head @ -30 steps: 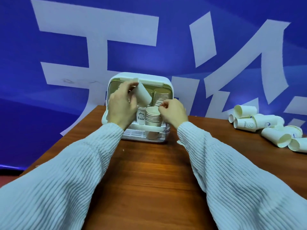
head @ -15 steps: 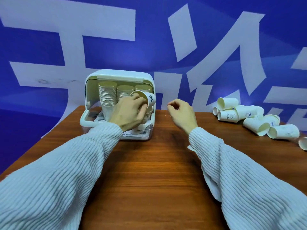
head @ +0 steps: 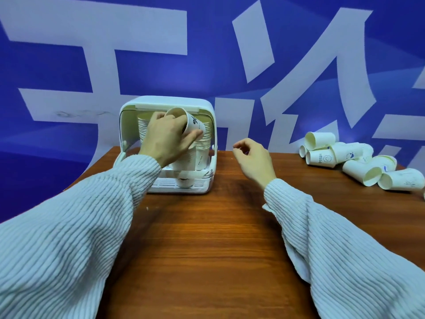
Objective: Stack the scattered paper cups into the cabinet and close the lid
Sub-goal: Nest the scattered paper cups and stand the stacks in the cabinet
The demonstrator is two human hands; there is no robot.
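A white cabinet (head: 213,125) stands open at the back of the wooden table (head: 207,238), its lid raised. Stacks of paper cups (head: 203,143) fill its inside. My left hand (head: 166,139) grips one white paper cup (head: 192,123), tilted with its mouth up and to the left, in front of the stacks at the cabinet's opening. My right hand (head: 253,160) hovers to the right of the cabinet with fingers loosely curled and holds nothing. Several scattered paper cups (head: 358,162) lie on their sides at the table's far right.
A blue wall banner with large white characters (head: 299,65) hangs right behind the table. The table's left edge (head: 92,171) runs diagonally close to the cabinet. Bare wood lies between my arms.
My left hand has lifted the cup higher, up to the top of the cabinet's opening. My right hand has drifted a little further right, away from the cabinet.
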